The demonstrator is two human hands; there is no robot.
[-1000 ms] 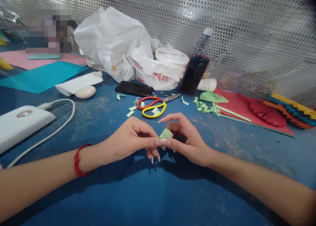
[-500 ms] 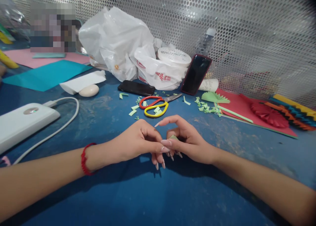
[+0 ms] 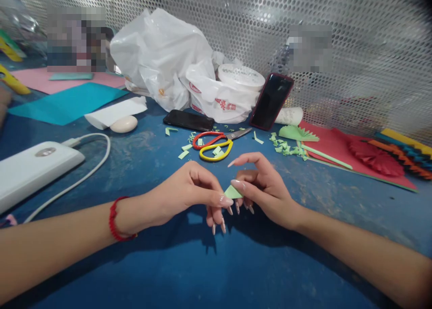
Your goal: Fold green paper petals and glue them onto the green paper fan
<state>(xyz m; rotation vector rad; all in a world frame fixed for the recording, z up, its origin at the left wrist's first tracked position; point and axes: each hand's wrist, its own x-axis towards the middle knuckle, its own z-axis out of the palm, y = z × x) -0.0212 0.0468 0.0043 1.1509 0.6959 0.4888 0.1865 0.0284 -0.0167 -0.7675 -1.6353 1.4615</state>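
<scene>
Between my hands is a small light-green folded piece of paper [image 3: 232,192], held above the blue table. My left hand [image 3: 197,189] pinches its left end between thumb and fingers. From the other side, my right hand [image 3: 265,189] grips it between thumb and curled fingers, its index finger raised and bent. Part of the paper is hidden by the fingertips. Just beyond lie scissors [image 3: 216,147] with one red and one yellow handle, blades pointing right. Green paper scraps [image 3: 184,154] are scattered around them.
Behind the scissors are a black phone [image 3: 189,119], white plastic bags [image 3: 162,56] and a propped phone [image 3: 272,101]. A white power bank [image 3: 40,169] with a cable sits left. Red paper [image 3: 324,142], a green paper fan [image 3: 297,133] and pleated strips lie right. Blue paper [image 3: 67,102] is back left.
My hands have drawn slightly apart, the right one shifting right, so more of the green paper shows between them. The whole view has moved a little.
</scene>
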